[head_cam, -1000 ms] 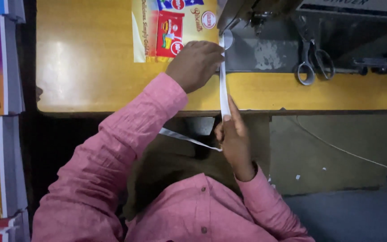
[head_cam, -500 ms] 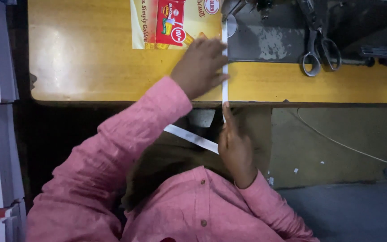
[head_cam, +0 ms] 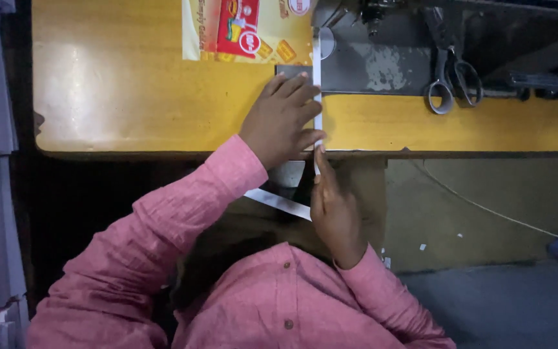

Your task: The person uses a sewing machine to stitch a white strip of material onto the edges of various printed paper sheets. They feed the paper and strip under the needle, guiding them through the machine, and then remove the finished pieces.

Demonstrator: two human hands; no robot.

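Fingers of left hand (head_cam: 282,119) lie flat on white strip (head_cam: 318,97).

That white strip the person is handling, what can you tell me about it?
The white strip is narrow, flat and thin, like tape or ribbon. It runs straight down the yellow table from the sewing machine, past the table's edge, then bends back toward the person's lap. The left hand lies flat beside it, fingertips against its edge; the right hand pinches it just below the table edge.
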